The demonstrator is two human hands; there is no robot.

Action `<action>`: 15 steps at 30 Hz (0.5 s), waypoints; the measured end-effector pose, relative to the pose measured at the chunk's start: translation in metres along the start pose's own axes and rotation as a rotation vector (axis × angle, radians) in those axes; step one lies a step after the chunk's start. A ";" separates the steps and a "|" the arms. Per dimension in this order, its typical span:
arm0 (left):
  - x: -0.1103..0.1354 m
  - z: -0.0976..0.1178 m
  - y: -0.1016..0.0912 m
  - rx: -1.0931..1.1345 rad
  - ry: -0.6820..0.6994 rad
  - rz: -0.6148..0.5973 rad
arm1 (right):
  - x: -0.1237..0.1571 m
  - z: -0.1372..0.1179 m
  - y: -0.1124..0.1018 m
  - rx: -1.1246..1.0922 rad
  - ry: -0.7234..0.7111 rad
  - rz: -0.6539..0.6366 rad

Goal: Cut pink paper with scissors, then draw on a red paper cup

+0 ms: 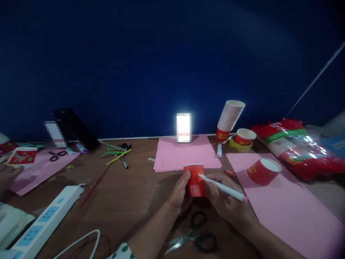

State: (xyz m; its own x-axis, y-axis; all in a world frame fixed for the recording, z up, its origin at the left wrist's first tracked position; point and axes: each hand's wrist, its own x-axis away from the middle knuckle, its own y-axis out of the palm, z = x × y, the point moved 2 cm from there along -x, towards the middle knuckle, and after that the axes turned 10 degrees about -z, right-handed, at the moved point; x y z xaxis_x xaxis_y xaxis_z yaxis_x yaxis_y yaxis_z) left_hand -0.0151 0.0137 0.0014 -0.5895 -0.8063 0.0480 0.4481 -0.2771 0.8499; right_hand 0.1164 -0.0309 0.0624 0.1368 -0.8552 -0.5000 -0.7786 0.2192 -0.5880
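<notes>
Left hand (181, 194): gripping red paper cup (196, 187), with fingers closing around its side and thumb near rim
Right hand (225, 196): pinching white pen (225, 188) in narrowed fingers, pointing tip at cup's front
Cup position: standing roughly upright between both hands, sitting over middle of tabletop (134, 189); not telling whether touching it
Black-handled scissors (206, 242): lying spread, just below cup, nearest forearms
Pink paper stack (169, 154): lying just beyond cup
Bright panel (184, 126): glowing, pixelated, standing at stack's far end
Tall cup stack (231, 115): leaning right, near wall (134, 72)
Second red cup (253, 174): resting on right pink sheet (285, 205)
Red-green bag (304, 151): slumping at far right
Straws (113, 155): lying loosely, left of paper stack
Power strip (52, 216): lying slantwise, well left of hands
Another person's hand (8, 176): showing at left edge
</notes>
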 end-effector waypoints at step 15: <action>0.000 0.000 0.001 -0.025 0.009 -0.009 | 0.001 0.003 0.000 -0.009 -0.005 0.002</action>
State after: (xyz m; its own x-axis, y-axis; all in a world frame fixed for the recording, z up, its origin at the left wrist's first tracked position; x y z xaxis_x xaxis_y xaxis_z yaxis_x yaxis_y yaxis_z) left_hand -0.0148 0.0134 0.0018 -0.5873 -0.8086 0.0353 0.4595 -0.2972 0.8369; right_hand 0.1181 -0.0302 0.0601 0.1381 -0.8523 -0.5044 -0.7845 0.2167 -0.5810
